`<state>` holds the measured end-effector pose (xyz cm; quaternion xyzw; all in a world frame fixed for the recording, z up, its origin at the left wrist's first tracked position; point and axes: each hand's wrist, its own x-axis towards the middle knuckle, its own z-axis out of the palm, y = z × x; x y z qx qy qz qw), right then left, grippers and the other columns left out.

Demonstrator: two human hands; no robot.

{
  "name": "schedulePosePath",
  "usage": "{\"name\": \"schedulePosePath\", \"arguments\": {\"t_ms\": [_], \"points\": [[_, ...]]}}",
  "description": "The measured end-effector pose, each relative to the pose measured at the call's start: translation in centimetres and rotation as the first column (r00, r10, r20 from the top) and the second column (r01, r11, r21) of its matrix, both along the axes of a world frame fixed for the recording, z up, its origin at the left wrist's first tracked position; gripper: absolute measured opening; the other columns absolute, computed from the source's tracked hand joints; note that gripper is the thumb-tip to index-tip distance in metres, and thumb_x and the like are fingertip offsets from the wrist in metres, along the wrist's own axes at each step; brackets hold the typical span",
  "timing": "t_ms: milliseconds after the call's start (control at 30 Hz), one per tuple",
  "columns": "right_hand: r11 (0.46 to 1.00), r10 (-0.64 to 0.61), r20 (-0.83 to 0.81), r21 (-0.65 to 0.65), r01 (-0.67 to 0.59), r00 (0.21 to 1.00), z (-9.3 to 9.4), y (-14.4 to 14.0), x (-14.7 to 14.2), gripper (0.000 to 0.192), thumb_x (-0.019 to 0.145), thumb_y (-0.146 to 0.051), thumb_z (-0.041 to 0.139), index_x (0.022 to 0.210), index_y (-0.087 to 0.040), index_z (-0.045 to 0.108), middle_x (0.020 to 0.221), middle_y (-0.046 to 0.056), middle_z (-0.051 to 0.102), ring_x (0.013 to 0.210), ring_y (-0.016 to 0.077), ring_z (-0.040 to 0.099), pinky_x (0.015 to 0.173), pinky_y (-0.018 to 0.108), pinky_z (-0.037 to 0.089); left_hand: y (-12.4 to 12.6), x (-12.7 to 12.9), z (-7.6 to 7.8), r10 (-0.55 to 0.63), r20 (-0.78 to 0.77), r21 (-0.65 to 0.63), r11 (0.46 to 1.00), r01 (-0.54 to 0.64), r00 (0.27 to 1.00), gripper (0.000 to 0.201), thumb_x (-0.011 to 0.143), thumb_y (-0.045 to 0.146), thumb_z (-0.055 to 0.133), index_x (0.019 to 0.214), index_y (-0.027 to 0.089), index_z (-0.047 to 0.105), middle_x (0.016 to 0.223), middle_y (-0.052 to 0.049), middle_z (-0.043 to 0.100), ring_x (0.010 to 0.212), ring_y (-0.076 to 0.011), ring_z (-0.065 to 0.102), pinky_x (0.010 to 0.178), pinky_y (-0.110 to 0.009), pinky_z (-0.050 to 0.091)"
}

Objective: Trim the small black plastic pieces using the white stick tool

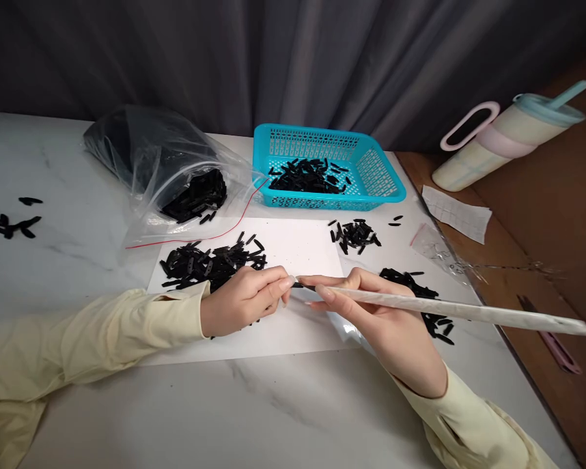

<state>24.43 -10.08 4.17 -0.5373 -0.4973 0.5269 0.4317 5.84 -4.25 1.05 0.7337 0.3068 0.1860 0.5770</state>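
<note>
In the middle of the view my left hand [247, 298] is closed in a pinch, with the dark end of a small black piece [297, 284] at its fingertips. My right hand [381, 312] is wrapped round a long, thin tool with a whitish wrapped handle [434, 306]. The tool's dark tip meets the left fingertips, and its handle reaches far to the right. Under and behind the left hand lies a pile of small black strips [209, 260] on a white sheet [297, 244]. Another heap of black strips [434, 326] is partly hidden by my right hand.
A blue basket [395, 189] with black strips stands at the back. Left of it lies an open zip bag [176, 143] of strips. A small heap [356, 236] sits before the basket. At right are a tumbler [498, 143], paper [456, 212] and a pink-handled tool [559, 352].
</note>
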Motion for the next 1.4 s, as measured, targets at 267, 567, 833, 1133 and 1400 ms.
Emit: {"name": "schedulePosePath", "arguments": {"t_ms": [267, 567, 833, 1133, 1400], "points": [[0.990, -0.056, 0.202, 0.141, 0.028, 0.978, -0.6, -0.1, 0.2, 0.028, 0.080, -0.030, 0.063, 0.057, -0.019, 0.051, 0.088, 0.007, 0.072, 0.081, 0.0240, 0.069, 0.068, 0.030, 0.057, 0.0, -0.2, -0.1, -0.012, 0.025, -0.050, 0.999, 0.013, 1.000, 0.030, 0.092, 0.031, 0.031, 0.073, 0.014, 0.048, 0.041, 0.009, 0.034, 0.038, -0.0055, 0.031, 0.043, -0.019, 0.030], [0.630, -0.328, 0.843, 0.532, -0.566, 0.426, -4.3, 1.8, 2.7, 0.030, 0.089, -0.004, 0.040, 0.110, -0.010, 0.060, 0.109, 0.013, 0.065, 0.109, 0.0289, 0.056, 0.080, 0.040, 0.055, 0.1, -0.2, -0.3, -0.017, 0.109, -0.127, 0.991, 0.031, 0.994, 0.034, 0.093, 0.034, 0.032, 0.069, 0.015, 0.046, 0.042, 0.007, 0.036, 0.039, -0.0064, 0.033, 0.045, -0.021, 0.032], [0.726, -0.130, 0.636, 0.583, -0.364, 0.760, -2.8, 0.3, 0.6, 0.017, 0.089, -0.013, 0.052, 0.104, -0.014, 0.058, 0.084, 0.005, 0.071, 0.069, 0.0159, 0.068, 0.063, 0.026, 0.054, -0.1, -0.3, -0.2, -0.022, 0.092, -0.081, 0.996, 0.030, 0.996, 0.033, 0.093, 0.033, 0.031, 0.070, 0.015, 0.047, 0.041, 0.008, 0.035, 0.039, -0.0064, 0.033, 0.045, -0.021, 0.032], [0.694, -0.047, 0.624, 0.582, -0.424, 0.780, -2.9, 0.0, -0.2, 0.012, 0.091, -0.013, 0.046, 0.098, -0.013, 0.057, 0.071, 0.004, 0.067, 0.055, 0.0129, 0.059, 0.053, 0.025, 0.045, -0.1, -0.1, 0.3, -0.041, 0.038, -0.020, 0.999, 0.042, 0.998, 0.032, 0.092, 0.030, 0.032, 0.067, 0.016, 0.046, 0.044, 0.008, 0.036, 0.041, -0.0057, 0.033, 0.044, -0.020, 0.030], [0.707, -0.084, 0.595, 0.601, -0.373, 0.800, -3.1, 0.0, -0.1, 0.016, 0.088, -0.007, 0.049, 0.099, -0.012, 0.059, 0.076, 0.005, 0.068, 0.059, 0.0130, 0.061, 0.056, 0.025, 0.046, -0.3, -0.3, 0.0, -0.039, 0.052, -0.045, 0.998, 0.041, 0.998, 0.037, 0.093, 0.036, 0.029, 0.073, 0.015, 0.050, 0.044, 0.007, 0.036, 0.042, -0.0067, 0.035, 0.048, -0.021, 0.033]]}}
